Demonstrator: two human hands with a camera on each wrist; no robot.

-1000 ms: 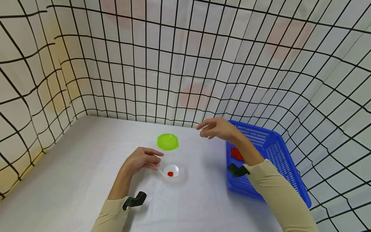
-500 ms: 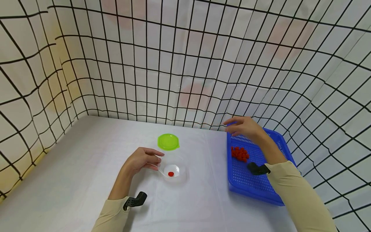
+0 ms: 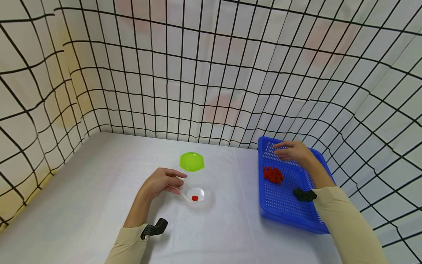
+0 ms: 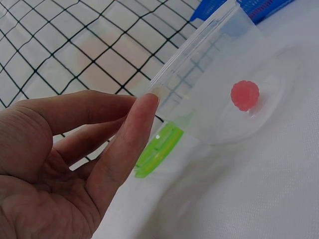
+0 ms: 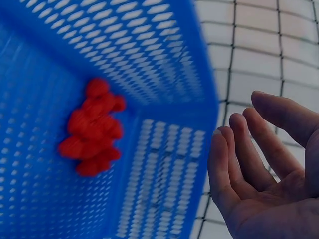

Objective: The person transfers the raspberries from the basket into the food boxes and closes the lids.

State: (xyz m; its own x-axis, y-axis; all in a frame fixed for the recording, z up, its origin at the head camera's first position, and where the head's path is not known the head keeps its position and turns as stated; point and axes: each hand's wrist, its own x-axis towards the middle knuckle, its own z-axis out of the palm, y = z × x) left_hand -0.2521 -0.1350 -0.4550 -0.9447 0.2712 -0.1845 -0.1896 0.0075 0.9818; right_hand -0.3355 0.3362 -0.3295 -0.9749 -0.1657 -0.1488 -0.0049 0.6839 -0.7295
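Note:
My left hand (image 3: 163, 182) pinches the rim of a clear plastic container (image 4: 214, 84) between thumb and fingers. Inside that container lies a single red, bumpy, berry-like piece (image 4: 244, 95), seen through the wall in the left wrist view. My right hand (image 3: 292, 152) hovers over the far part of a blue perforated basket (image 3: 290, 224), fingers loosely bent and holding nothing. Below and to the left of it, a heap of red berry-like pieces (image 3: 273, 175) sits against the basket's left side. In the right wrist view the heap (image 5: 93, 128) is apart from the fingers.
A green lid (image 3: 192, 161) lies on the white table (image 3: 227, 227) just beyond the container. Black wire grid panels (image 3: 197, 73) backed with white cloth rise at the back and on both sides. The basket stands close to the right panel.
My right hand has moved right, from the space beside the basket to over it, and then lower, uncovering the red heap. The left hand keeps its pinch on the container.

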